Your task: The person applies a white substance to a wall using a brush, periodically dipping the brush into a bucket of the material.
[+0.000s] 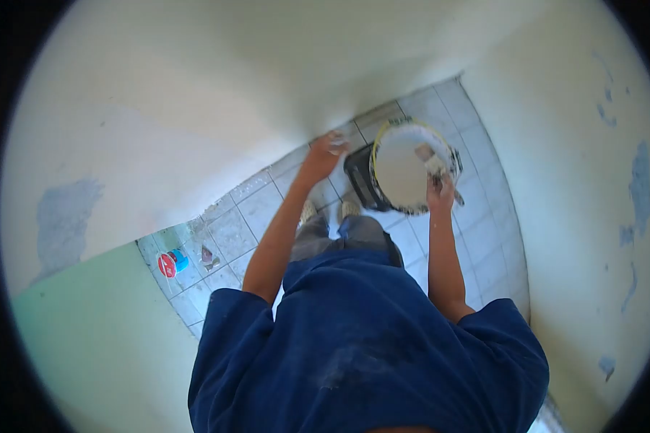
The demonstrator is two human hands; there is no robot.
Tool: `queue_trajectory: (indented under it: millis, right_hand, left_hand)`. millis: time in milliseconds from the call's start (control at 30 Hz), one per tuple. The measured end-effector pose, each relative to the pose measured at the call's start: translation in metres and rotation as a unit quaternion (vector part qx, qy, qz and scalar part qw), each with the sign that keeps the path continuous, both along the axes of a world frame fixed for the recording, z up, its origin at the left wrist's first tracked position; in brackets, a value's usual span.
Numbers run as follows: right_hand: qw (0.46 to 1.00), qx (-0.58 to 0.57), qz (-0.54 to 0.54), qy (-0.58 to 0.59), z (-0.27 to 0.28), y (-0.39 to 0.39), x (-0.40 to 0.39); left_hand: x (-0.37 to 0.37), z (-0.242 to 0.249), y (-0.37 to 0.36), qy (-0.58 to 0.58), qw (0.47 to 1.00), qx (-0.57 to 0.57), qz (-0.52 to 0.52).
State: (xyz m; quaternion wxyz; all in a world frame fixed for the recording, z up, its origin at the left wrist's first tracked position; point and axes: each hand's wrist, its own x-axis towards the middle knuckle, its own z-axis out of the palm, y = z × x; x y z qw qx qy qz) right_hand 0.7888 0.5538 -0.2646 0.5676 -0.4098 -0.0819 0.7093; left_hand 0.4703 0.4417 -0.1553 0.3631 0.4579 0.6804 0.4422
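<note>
A large bucket [393, 177] of pale paint stands on the tiled floor, its rim edged in yellow and smeared. Over its right side my right hand [441, 192] is closed around the handle of a paintbrush [431, 160], whose head overlaps the paint in this view. My left hand [329, 153] is held out to the left of the bucket, near the wall, with fingers curled. Something whitish shows at those fingers; I cannot tell whether it is an object or paint. Beside the bucket, between it and my left hand, is a black container [362, 177].
Walls close in on several sides; the right wall [578, 180] and left wall [144, 123] carry grey patches. A small red and blue tub [173, 264] lies on the floor at left, near a small dark item [208, 257]. My shoes [349, 209] are just below the black container.
</note>
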Motion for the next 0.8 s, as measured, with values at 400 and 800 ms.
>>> queue_trajectory:
  millis: [400,800]
  right_hand:
    - [0.991,0.105,0.083,0.020,0.097,-0.011,-0.054]
    - [0.968,0.085,0.162,0.170,0.230,-0.036,-0.286]
  left_hand:
    - [-0.055,0.071,-0.085,-0.016,0.979,0.106,0.174]
    - [-0.096,0.116,-0.140,0.038,0.922,0.075,0.377]
